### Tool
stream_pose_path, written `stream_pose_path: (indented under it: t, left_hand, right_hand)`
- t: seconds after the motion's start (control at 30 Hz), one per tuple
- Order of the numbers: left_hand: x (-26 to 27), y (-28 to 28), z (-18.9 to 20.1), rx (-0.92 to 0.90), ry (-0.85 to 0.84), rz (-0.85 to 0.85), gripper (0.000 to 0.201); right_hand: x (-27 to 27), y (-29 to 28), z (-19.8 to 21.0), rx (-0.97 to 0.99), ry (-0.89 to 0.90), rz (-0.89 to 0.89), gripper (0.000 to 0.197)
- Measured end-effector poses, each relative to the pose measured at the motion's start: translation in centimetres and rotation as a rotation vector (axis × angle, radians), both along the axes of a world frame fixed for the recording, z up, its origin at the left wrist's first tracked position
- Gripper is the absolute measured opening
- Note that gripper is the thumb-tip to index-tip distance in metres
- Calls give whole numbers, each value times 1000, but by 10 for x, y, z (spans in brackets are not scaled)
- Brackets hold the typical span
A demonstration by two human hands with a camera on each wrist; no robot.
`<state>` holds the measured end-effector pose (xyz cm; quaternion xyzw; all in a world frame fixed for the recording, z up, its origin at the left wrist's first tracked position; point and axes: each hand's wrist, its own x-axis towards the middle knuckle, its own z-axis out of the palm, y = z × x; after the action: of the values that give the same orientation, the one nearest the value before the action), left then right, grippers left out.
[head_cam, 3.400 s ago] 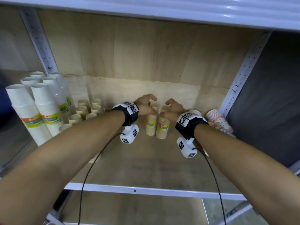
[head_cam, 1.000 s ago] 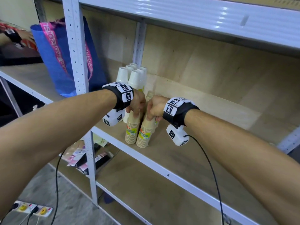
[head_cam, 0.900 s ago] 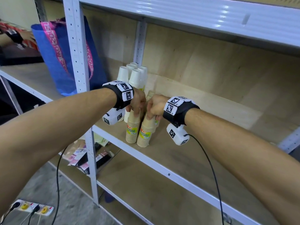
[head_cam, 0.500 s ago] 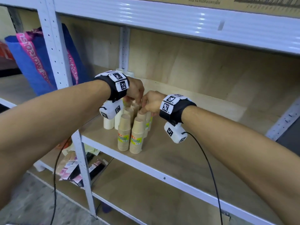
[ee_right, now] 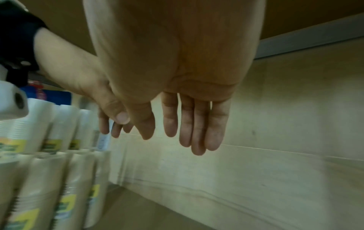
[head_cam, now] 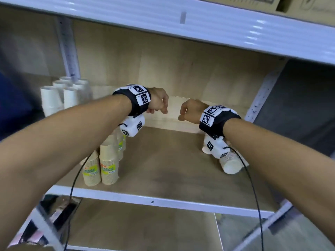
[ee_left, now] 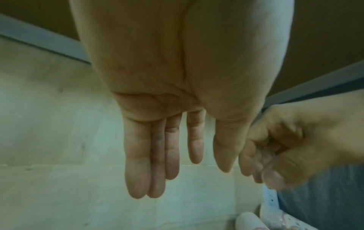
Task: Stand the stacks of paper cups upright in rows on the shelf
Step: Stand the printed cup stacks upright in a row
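Note:
Several brown paper cup stacks (head_cam: 108, 160) stand upright in two rows on the left of the wooden shelf (head_cam: 163, 165), also seen in the right wrist view (ee_right: 69, 186). Taller white cup stacks (head_cam: 59, 98) stand behind them. One white stack (head_cam: 230, 164) lies on its side at the right, partly hidden by my right wrist camera. My left hand (head_cam: 159, 107) and right hand (head_cam: 186, 113) hover side by side over the shelf's middle. Both hold nothing, with relaxed fingers hanging down, as the left wrist view (ee_left: 189, 155) and the right wrist view (ee_right: 171, 132) show.
The upper shelf's white edge (head_cam: 181, 24) runs close above my hands. A perforated upright (head_cam: 261, 98) bounds the bay on the right, another (head_cam: 68, 51) on the left. Patterned cups (ee_left: 285, 224) lie in the back right corner. A lower shelf (head_cam: 145, 229) shows beneath.
Both hands have let go of the brown stacks and moved right to the shelf's middle. My view has swung right, so the lying white stack now shows.

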<state>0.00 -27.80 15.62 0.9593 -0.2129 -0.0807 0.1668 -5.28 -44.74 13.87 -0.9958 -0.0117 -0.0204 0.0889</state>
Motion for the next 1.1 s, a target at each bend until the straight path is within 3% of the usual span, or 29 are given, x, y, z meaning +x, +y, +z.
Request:
stream_pose_path:
  t: [0.33, 0.43, 0.57, 0.63, 0.77, 0.9, 1.03, 1.1]
  left_hand:
    - [25, -120, -67, 6, -29, -245, 39]
    - [32, -148, -91, 0, -3, -271, 48]
    - [38, -179, -119, -74, 55, -235, 57]
    - [40, -191, -130, -121, 91, -192, 60]
    - [46, -214, -154, -181, 143, -135, 73]
    - [46, -229, -166, -229, 199, -100, 85]
    - [46, -239, -176, -214, 265, -89, 94]
    - [47, -242, -179, -237, 267, -70, 92]
  right_hand:
    - [-24, -118, -46, -97, 141, -294, 36]
    - [-30, -138, -66, 5, 178, -366, 11]
    - [-11, -193, -128, 60, 145, -468, 34]
    - [0, -214, -156, 65, 150, -468, 30]
    - [-22, -183, -131, 33, 136, -479, 29]
    - [-28, -181, -124, -94, 175, -417, 15]
    - [-14, -189, -131, 16, 249, -448, 64]
    - [-14, -188, -129, -17, 269, -405, 77]
